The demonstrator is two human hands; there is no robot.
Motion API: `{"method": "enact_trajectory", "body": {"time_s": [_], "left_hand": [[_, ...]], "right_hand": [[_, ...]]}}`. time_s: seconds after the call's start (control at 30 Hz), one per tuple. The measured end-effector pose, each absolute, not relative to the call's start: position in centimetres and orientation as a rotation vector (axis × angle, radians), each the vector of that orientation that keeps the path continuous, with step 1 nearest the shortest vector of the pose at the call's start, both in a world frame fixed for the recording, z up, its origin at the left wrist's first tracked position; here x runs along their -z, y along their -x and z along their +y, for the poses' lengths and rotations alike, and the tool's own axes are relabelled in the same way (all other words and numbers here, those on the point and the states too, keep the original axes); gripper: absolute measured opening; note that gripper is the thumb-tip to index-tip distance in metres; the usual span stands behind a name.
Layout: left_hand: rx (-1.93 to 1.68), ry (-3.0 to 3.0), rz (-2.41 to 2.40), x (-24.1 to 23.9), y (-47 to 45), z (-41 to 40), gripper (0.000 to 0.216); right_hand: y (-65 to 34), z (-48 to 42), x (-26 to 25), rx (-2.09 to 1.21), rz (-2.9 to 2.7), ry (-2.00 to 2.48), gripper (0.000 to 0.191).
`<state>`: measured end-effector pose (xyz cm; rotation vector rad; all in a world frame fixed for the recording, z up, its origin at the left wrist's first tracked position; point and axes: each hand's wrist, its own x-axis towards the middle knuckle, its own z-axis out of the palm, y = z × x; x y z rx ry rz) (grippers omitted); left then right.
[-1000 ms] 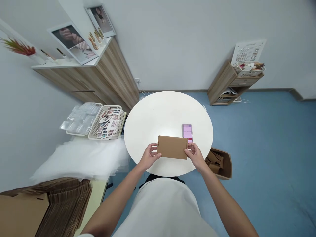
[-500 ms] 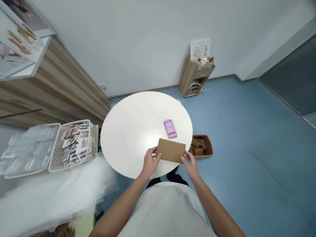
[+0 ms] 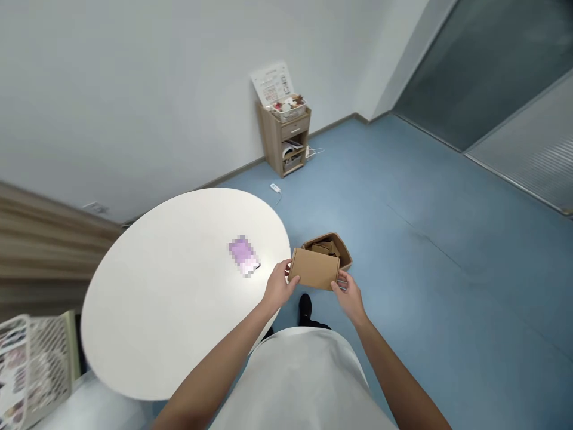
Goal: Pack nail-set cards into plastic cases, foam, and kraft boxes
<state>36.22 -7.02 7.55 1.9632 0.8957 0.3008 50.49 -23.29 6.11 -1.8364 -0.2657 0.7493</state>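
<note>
A flat brown cardboard box [image 3: 314, 270], closed, is held level in front of my body. My left hand [image 3: 280, 286] grips its left end, thumb on top and fingers at the side. At the right end my right hand [image 3: 349, 295] holds it the same way. Just beyond the held box, on the floor, stands a brown bin [image 3: 344, 251] with several brown cardboard pieces [image 3: 326, 248] inside; the box hides part of it.
To the left is a round white table [image 3: 179, 269] bearing a blurred-out pink-purple object [image 3: 244, 255]. A small wooden cabinet [image 3: 273, 134] stands against the wall with a white basket [image 3: 290, 110] on top. A perforated basket [image 3: 47, 364] of cards sits at lower left.
My view has turned right, and the box in both hands has gone from above the table's edge to in front of the floor bin. Both hands keep their grip.
</note>
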Motion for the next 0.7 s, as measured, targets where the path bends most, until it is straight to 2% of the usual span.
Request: {"method": "enact_trajectory", "body": {"time_s": [0.2, 0.4, 0.57, 0.7], "left_hand": [[-0.183, -1.937, 0.737, -6.0, -48.3, -7.9, 0.049], [-0.092, -1.927, 0.649, -4.3, -55.5, -7.5, 0.053], [-0.044, -2.010, 0.571, -3.3, -57.2, -7.6, 0.057], [0.038, -1.925, 0.594, -3.2, -54.4, -7.9, 0.055]], "right_hand": [[-58.8, -26.5, -4.3, -0.649, -0.107, 1.882, 0.056], [-62.9, -26.9, -2.5, -0.569, -0.085, 1.927, 0.067], [-63.7, -27.1, -2.0, -0.578, -0.113, 1.944, 0.058], [-62.8, -27.3, -2.3, -0.727, -0.149, 1.882, 0.049]]}}
